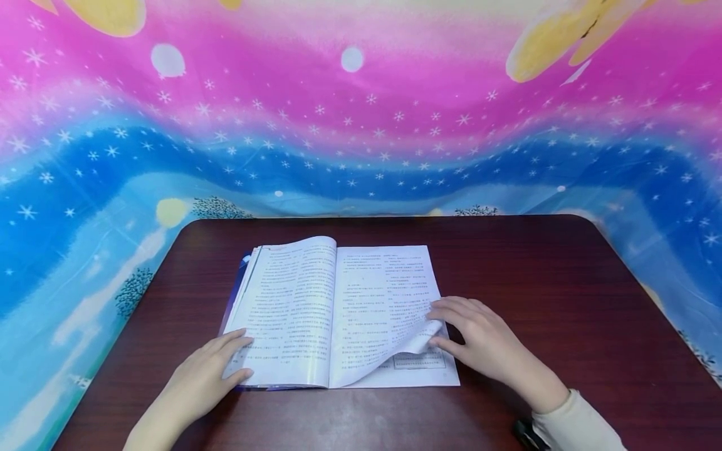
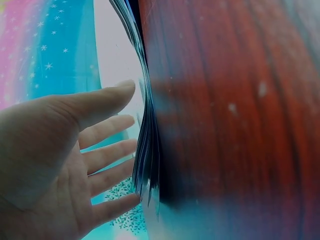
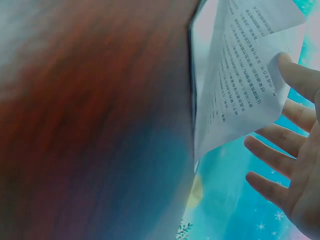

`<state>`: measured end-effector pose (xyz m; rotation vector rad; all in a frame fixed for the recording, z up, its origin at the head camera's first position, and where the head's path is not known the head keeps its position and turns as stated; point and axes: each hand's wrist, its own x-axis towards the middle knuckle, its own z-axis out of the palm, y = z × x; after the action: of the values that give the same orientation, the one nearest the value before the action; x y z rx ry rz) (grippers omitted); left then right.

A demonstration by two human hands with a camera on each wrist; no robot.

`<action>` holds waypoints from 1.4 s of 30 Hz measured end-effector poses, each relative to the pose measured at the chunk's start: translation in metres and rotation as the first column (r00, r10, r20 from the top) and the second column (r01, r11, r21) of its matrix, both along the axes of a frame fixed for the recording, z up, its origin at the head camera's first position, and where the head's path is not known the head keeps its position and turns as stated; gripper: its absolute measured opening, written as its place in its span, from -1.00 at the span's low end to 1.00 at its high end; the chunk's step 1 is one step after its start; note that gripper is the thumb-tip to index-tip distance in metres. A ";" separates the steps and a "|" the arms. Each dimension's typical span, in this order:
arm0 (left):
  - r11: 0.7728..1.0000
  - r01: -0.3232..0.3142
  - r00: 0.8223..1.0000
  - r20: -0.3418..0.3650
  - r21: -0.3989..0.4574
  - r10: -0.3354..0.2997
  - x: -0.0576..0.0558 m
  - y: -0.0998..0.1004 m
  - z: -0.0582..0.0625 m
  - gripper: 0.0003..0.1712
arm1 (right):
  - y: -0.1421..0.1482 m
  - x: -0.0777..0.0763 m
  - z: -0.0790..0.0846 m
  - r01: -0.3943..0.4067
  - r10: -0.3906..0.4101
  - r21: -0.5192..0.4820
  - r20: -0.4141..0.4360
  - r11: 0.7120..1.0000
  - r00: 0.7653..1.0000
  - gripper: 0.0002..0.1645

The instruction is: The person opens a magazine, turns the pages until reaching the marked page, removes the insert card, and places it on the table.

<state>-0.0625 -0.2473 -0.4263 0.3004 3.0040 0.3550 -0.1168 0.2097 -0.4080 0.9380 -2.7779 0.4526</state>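
A magazine [image 1: 293, 300] of printed text lies spread on the table, its left pages bowed up near the spine. At its lower right, my right hand [image 1: 487, 338] pinches a page [image 1: 417, 341] by the corner, thumb on one face and index finger behind. That corner curls upward, uncovering part of the sheet beneath with a boxed text [image 1: 420, 361]. The right wrist view shows the lifted page [image 3: 245, 85] with the other right-hand fingers [image 3: 270, 155] spread out. My left hand [image 1: 197, 376] rests relaxed at the lower left edge of the magazine, its fingertips on the left page.
The magazine lies on a dark reddish-brown wooden table [image 1: 564, 282] with rounded far corners. Behind and beside the table hangs a pink and blue cloth [image 1: 361, 125] with snowflakes. A black object [image 1: 529, 434] shows at the right sleeve [image 1: 581, 423].
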 end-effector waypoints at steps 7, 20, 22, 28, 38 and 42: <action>1.000 0.003 0.999 -0.033 0.018 -0.002 -0.001 0.001 0.004 -0.43 | -0.005 -0.005 0.005 -0.046 0.036 -0.109 -0.095 0.993 0.995 -0.51; 0.987 0.147 0.959 -0.253 0.072 -0.125 -0.003 0.033 0.012 -0.55 | -0.024 -0.012 0.022 -0.116 0.084 -0.206 -0.160 0.972 0.984 -0.53; 0.982 0.174 0.948 -0.284 0.077 -0.146 -0.004 0.041 0.013 -0.52 | -0.028 -0.013 0.025 -0.122 0.087 -0.217 -0.163 0.969 0.983 -0.53; 0.957 0.264 0.906 -0.369 0.116 -0.206 -0.005 0.065 0.022 -0.47 | -0.038 -0.014 0.034 -0.153 0.111 -0.268 -0.166 0.951 0.980 -0.57; 0.877 0.434 0.811 -0.512 0.204 -0.283 -0.010 0.107 0.045 -0.41 | -0.055 -0.014 0.050 -0.196 0.143 -0.292 -0.194 0.936 0.971 -0.59; 0.848 0.474 0.793 -0.533 0.238 -0.294 -0.012 0.123 0.050 -0.36 | -0.062 -0.014 0.052 -0.248 0.168 -0.318 -0.257 0.915 0.952 -0.59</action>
<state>-0.0749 -0.1244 -0.3765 1.1975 3.1851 0.9114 -0.1306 0.1474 -0.3556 1.1220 -2.3023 0.7863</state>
